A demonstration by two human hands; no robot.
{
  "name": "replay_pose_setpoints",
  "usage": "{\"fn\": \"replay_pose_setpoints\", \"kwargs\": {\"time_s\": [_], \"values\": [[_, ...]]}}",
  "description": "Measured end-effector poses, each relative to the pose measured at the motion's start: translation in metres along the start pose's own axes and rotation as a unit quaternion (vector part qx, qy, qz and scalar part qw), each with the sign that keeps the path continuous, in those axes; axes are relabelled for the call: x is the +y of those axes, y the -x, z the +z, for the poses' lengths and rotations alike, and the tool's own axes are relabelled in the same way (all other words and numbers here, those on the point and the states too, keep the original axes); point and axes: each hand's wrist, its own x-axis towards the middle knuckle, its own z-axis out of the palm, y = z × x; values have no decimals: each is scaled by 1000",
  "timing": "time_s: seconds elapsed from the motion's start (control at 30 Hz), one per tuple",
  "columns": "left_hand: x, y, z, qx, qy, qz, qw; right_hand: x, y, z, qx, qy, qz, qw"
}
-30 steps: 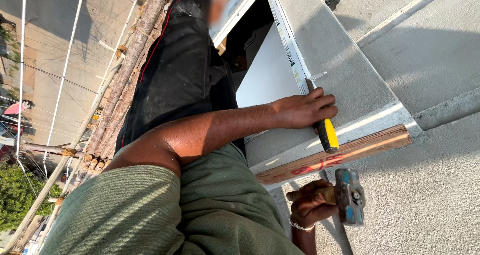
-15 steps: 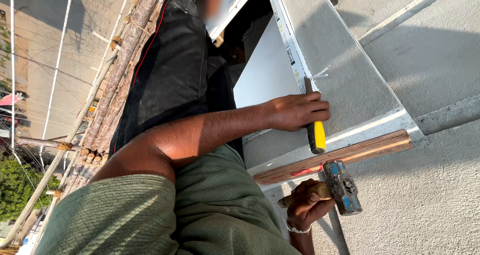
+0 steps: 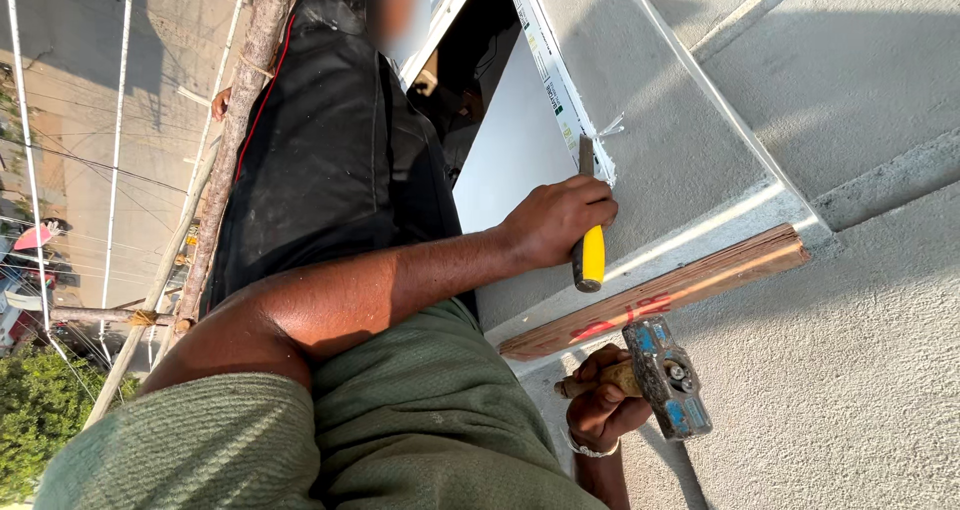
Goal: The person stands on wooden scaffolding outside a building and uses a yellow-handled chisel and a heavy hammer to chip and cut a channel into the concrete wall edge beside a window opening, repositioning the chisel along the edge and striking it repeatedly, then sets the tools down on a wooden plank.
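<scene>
Left hand (image 3: 555, 220) fingers clench the yellow-handled chisel (image 3: 588, 220); right hand (image 3: 600, 405) grips the hammer (image 3: 665, 375).

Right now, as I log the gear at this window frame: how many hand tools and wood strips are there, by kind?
Yellow-handled chisel, in the left hand: 1
Hammer, in the right hand: 1
Wooden strip: 1
Total: 3
</scene>
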Motion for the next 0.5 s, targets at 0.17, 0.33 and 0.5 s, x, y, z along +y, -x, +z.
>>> {"fn": "replay_pose_setpoints", "kwargs": {"time_s": [0.17, 0.33, 0.5], "values": [[0, -6, -1, -11, -40, -1, 999, 22, 9, 7, -47, 65, 37, 996], [-8, -3, 8, -12, -38, 12, 999, 21, 25, 14, -68, -114, -22, 991], [-33, -1, 6, 11, -98, 13, 995, 20, 16, 18, -83, 115, 148, 979]]}}
